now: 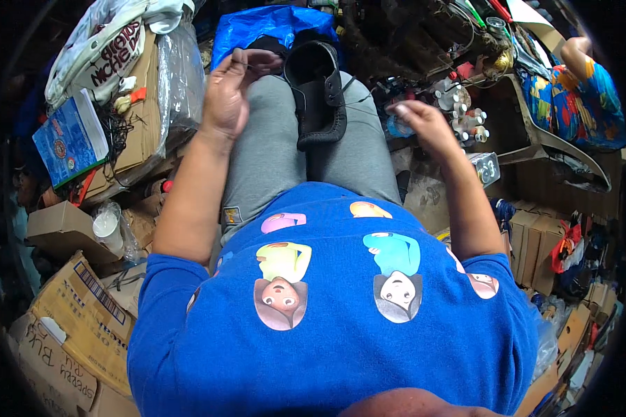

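A black shoe (318, 104) rests between my thighs, its opening facing up and its rounded, stitched end toward me. Thin dark thread trails from its right side toward my right hand (428, 125), which is raised off the shoe with thumb and forefinger pressed together on the thread. My left hand (227, 94) is up beside the far left of the shoe, over my left knee. Its thumb and forefinger are drawn together, and the other fingers lie in shade near the shoe. What the left fingers pinch is too small to make out.
A blue plastic sheet (275, 26) lies beyond my knees. To the left are flattened cardboard (142, 104), a blue book (69, 139) and boxes (66, 229). On the right stand several small bottles (459, 104), a plastic chair (528, 118) and another person's arm (577, 62).
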`<state>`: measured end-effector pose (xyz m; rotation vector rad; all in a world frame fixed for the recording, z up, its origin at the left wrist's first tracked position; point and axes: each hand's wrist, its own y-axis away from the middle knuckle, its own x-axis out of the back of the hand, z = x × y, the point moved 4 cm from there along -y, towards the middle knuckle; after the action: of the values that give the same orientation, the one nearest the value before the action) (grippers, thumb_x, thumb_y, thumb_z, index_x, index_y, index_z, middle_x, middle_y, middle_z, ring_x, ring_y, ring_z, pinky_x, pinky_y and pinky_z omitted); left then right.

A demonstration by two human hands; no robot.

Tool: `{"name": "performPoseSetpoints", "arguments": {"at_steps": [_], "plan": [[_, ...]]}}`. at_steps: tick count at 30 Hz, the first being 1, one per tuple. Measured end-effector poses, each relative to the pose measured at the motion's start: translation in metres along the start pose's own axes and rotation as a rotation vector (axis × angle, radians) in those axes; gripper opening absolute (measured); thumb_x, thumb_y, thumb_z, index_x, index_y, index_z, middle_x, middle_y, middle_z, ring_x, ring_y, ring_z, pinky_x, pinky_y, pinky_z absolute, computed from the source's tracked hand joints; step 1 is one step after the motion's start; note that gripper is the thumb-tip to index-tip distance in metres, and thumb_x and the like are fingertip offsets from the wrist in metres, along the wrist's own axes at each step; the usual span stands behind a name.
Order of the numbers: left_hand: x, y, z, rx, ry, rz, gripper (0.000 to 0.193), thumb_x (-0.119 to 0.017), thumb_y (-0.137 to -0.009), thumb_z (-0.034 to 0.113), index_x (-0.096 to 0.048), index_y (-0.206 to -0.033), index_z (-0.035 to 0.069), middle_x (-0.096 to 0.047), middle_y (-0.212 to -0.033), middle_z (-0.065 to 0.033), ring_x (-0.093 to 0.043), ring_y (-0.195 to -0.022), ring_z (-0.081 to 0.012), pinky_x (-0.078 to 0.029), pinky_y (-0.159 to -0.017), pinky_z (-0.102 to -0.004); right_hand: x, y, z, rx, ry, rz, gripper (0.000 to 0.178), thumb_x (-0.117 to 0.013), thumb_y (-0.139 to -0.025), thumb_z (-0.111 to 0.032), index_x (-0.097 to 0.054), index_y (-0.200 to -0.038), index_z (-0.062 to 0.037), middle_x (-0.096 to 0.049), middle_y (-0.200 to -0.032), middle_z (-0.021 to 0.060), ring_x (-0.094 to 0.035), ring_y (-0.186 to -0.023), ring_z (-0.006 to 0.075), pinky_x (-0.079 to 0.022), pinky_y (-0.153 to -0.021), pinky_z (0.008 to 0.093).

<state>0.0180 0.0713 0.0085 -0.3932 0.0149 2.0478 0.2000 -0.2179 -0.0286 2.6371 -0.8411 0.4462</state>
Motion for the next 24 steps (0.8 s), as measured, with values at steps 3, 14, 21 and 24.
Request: {"name": "performPoseSetpoints", "arguments": {"at_steps": [3, 14, 21, 24], "plan": [[-0.031, -0.001, -0.009, 0.160, 0.530, 0.083, 0.042, -0.036, -0.098, 0.040, -0.061, -0.083, 0.010, -0.063, -0.076, -0.0063, -0.058, -0.072, -0.0212, -0.045, -0.074, -0.0357, -0.034, 0.015, -0.046, -0.016, 0.610, -0.012, 0.030, -0.059, -0.089, -0.029, -0.062, -0.080, -0.0002, -0.058, -0.065, 0.0141, -0.053, -0.057, 0.0218, -0.042, -0.057, 0.0363], [0.085, -0.002, -0.001, 0.332, -0.368, 0.039, 0.026, -0.052, -0.093, 0.031, -0.058, -0.089, 0.007, -0.060, -0.079, -0.0093, -0.059, -0.076, -0.0213, -0.047, -0.079, -0.0386, -0.015, 0.041, 0.056, -0.269, -0.419, -0.115, 0.033, -0.055, -0.088, -0.039, -0.067, -0.103, -0.0115, -0.051, -0.077, -0.0062, -0.048, -0.075, 0.0085, -0.037, -0.075, 0.0240], [0.024, 0.003, 0.042, -0.116, -1.176, -0.313, 0.060, -0.070, -0.077, 0.027, -0.049, -0.130, 0.009, -0.052, -0.125, -0.0141, -0.053, -0.112, -0.0219, -0.043, -0.095, -0.0329, 0.008, -0.011, -0.031, 0.224, 0.024, 0.083, 0.037, -0.060, -0.088, -0.030, -0.059, -0.117, -0.0054, -0.058, -0.101, 0.0052, -0.055, -0.094, 0.0158, -0.043, -0.087, 0.0290], [-0.042, -0.015, 0.000, 0.199, -0.817, -0.333, 0.068, -0.074, -0.070, 0.037, -0.051, -0.125, 0.002, -0.052, -0.124, -0.0189, -0.051, -0.114, -0.0300, -0.042, -0.095, -0.0362, -0.040, -0.032, -0.088, 0.330, 0.426, -0.198, 0.033, -0.062, -0.085, -0.033, -0.065, -0.095, -0.0013, -0.060, -0.089, 0.0135, -0.059, -0.083, 0.0221, -0.046, -0.074, 0.0338]]}}
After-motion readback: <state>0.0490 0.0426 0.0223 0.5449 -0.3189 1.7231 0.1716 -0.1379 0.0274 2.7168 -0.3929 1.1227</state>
